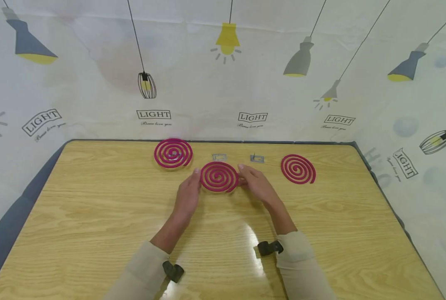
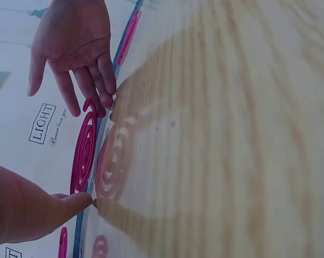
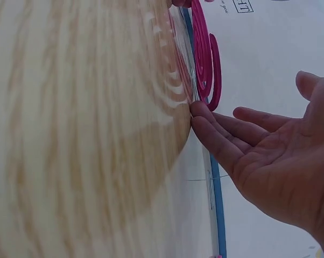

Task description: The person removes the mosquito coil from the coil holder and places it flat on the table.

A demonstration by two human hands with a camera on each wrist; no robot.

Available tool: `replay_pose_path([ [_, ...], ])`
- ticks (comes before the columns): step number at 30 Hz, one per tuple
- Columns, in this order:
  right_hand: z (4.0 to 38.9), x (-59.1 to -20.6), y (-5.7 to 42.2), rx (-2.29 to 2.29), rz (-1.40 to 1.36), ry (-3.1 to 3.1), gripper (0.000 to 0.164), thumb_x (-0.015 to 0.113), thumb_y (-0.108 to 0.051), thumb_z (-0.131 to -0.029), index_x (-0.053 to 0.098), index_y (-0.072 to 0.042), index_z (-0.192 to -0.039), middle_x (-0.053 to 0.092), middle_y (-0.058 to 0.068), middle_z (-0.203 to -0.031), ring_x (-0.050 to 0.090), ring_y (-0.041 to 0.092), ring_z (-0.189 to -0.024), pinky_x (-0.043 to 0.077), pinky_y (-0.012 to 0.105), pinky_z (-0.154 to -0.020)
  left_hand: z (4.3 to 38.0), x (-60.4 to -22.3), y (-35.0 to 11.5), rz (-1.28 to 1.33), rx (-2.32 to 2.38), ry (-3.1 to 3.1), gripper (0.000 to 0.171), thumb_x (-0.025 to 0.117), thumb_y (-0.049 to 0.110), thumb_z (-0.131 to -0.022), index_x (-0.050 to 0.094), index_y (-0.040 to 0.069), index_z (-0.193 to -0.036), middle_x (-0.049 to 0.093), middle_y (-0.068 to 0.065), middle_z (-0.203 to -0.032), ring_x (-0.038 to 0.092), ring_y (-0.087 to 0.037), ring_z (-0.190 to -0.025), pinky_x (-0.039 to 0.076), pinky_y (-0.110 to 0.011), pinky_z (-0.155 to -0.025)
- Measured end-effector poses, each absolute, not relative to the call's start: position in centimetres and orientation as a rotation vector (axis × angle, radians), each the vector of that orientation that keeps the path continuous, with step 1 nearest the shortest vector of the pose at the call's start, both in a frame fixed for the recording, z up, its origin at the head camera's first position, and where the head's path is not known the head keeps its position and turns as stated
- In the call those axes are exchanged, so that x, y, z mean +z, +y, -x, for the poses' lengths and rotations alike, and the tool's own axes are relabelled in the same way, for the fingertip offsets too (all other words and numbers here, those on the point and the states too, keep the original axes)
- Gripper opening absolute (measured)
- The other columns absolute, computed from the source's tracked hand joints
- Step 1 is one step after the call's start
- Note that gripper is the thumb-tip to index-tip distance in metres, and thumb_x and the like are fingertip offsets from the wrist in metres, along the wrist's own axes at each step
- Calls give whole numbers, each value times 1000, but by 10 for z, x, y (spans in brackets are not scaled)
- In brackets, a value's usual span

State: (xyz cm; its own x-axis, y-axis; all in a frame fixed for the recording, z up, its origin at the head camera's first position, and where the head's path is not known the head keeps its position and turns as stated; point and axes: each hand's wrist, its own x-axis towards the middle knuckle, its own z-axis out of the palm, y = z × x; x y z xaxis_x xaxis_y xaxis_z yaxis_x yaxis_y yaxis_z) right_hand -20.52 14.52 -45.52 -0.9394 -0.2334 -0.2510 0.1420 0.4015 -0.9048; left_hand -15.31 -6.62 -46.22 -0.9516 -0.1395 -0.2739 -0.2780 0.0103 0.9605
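Observation:
A magenta mosquito coil (image 1: 219, 176) lies level, slightly raised off the wooden table, between my two hands. My left hand (image 1: 187, 195) is at its left edge, with fingertips low against the tabletop. On the opposite side, my right hand (image 1: 258, 183) has its fingers extended, the tips at the coil's rim and its thumb apart. In the right wrist view those straight fingers (image 3: 226, 134) meet the lower end of the coil (image 3: 203, 59). What supports the coil underneath is mostly hidden.
A second coil (image 1: 173, 153) is at the back left, with metal showing beneath it. Another coil (image 1: 298, 169) lies at the right. Two small metal stands, one left (image 1: 219, 157) and one right (image 1: 257, 158), sit near the table's back edge, before a printed cloth wall (image 1: 196, 83).

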Motion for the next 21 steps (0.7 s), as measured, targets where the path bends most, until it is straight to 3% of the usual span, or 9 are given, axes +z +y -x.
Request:
replay_pose_path([
  [2,206,-456,145,-1549,77,2320,70,37,-56,-101,40,-3,-147,58,21,-134,64,34,-112,45,43,-106,153,-461,-67,446,2089,2136,74,35,58,-100,42,0,-145,50,-22,-142,47,-35,-133,38,-45,-112],
  [12,207,-458,144,-1584,29,2279,65,38,-50,-103,43,0,-144,55,22,-136,61,35,-115,49,41,-102,155,-455,-73,444,2045,2074,80,34,65,-97,37,3,-148,47,-19,-146,45,-33,-135,38,-43,-112],
  [21,207,-456,146,-1478,-2,2344,70,39,-58,-99,45,-4,-144,58,16,-135,65,29,-110,46,41,-104,153,-455,-74,455,2054,2057,78,35,62,-98,35,2,-148,44,-19,-148,44,-33,-136,39,-42,-112],
])
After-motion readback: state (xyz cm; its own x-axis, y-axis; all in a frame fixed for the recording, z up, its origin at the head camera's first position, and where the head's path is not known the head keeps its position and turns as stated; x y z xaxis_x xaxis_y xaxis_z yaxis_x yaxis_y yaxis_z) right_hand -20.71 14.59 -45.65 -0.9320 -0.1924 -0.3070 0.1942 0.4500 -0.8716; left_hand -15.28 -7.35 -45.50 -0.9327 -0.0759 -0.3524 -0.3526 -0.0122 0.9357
